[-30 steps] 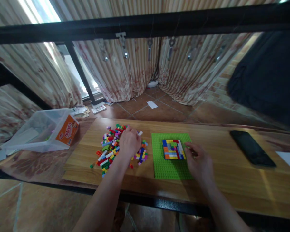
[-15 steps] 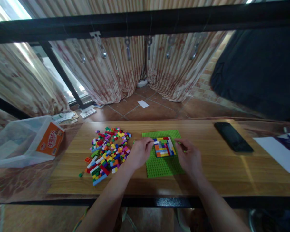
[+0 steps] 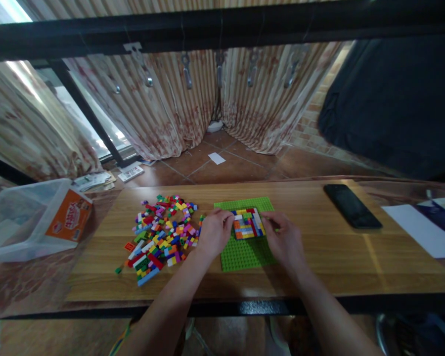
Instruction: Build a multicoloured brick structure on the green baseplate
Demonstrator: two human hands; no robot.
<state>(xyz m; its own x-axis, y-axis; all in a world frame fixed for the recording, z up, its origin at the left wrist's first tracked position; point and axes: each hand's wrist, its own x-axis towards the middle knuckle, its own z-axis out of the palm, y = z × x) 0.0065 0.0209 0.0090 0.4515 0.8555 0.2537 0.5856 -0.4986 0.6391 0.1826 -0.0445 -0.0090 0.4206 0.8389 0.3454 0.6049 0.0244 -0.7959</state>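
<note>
A green studded baseplate (image 3: 244, 257) lies on the wooden table, carrying a flat, multicoloured brick build (image 3: 247, 230) with a dark outer edge. At the build's upper left corner, my left hand (image 3: 215, 231) is closed, its thumb and forefinger pinching a small white brick (image 3: 238, 217) against the build. My right hand (image 3: 285, 238) is on the other side, fingers bent and their tips at the build's upper right edge. The undersides of the fingers are hidden. Left of my left hand spreads a pile of loose coloured bricks (image 3: 159, 242).
A black phone (image 3: 352, 206) rests on the right of the table (image 3: 326, 267), with white paper (image 3: 411, 230) beyond it. A clear plastic box (image 3: 18, 222) with an orange label stands at the left. A dark bar (image 3: 222, 27) crosses above, before striped curtains.
My right hand has come in closer, and its fingertips now meet the build's right edge. The left hand keeps its pinch at the upper left corner. The whole view has shifted slightly.
</note>
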